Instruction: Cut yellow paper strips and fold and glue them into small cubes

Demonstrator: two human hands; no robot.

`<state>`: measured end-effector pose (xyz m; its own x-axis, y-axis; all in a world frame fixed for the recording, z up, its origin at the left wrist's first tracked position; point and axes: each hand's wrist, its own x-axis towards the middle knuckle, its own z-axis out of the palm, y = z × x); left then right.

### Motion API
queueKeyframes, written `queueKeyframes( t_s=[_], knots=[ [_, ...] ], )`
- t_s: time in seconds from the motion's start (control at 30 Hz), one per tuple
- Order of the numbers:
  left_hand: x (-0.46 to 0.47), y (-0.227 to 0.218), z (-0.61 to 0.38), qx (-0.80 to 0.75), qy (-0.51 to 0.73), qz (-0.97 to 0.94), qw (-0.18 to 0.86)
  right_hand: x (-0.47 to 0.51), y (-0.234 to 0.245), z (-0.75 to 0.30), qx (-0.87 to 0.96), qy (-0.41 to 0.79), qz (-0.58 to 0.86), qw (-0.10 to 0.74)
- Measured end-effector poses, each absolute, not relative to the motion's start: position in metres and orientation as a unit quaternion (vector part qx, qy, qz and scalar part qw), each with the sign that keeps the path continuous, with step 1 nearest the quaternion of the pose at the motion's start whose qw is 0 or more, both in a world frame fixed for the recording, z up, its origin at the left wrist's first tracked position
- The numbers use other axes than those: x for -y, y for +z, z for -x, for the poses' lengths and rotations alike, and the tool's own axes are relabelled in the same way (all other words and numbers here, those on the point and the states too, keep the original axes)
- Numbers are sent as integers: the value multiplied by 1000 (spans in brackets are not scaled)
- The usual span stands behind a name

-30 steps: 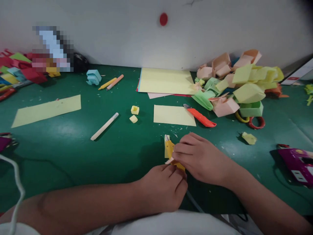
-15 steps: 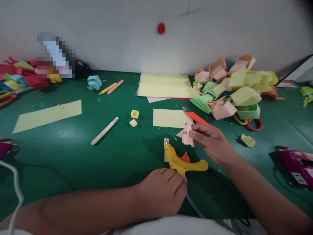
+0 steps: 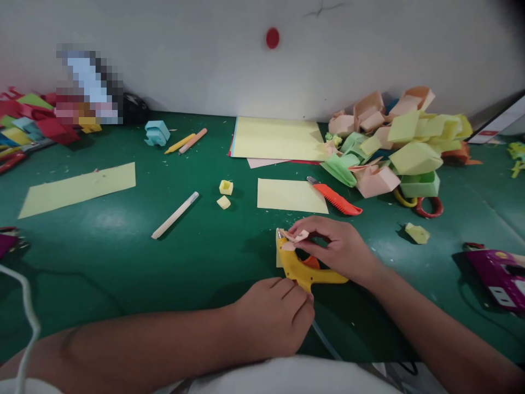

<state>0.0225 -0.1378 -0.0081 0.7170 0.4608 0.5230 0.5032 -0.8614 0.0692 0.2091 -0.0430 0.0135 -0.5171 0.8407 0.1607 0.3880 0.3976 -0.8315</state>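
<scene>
My left hand (image 3: 283,314) is closed around the handle of a yellow glue gun (image 3: 293,269) with an orange trigger, its metal nozzle pointing away from me. Between the thumb and fingers of my right hand (image 3: 338,243) is a small pink folded paper piece (image 3: 301,236), right by the nozzle; I cannot tell whether they touch. Under the gun lies a narrow pale yellow paper strip (image 3: 279,257). Beyond my hands are a pale yellow paper rectangle (image 3: 287,196) and a red utility knife (image 3: 338,200).
Folded paper shapes (image 3: 414,158) are heaped at the back right, with scissors (image 3: 429,208) partly beneath. A paper stack (image 3: 279,137) lies against the wall. Two tiny yellow paper pieces (image 3: 226,187), a white stick (image 3: 175,215) and a purple power strip (image 3: 498,279) lie around.
My right hand has moved left and slightly down, bringing the pink paper piece to the glue gun's nozzle and tilting it flatter. My left hand keeps its hold.
</scene>
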Motion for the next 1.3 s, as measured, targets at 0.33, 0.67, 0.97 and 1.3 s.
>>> queueKeyframes(
  t_s=[0.33,0.67,0.97,1.3],
  knots=[
    [137,-10,-23,252,-272,928,17,43,15,-204,756,407,392,331],
    [138,-10,-23,256,-275,926,28,42,11,-206,736,392,486,263],
    [136,-11,-24,260,-293,920,25,49,13,-207,832,318,377,254],
    [138,-11,-24,260,-277,925,9,55,26,-212,918,245,237,201]
  ],
)
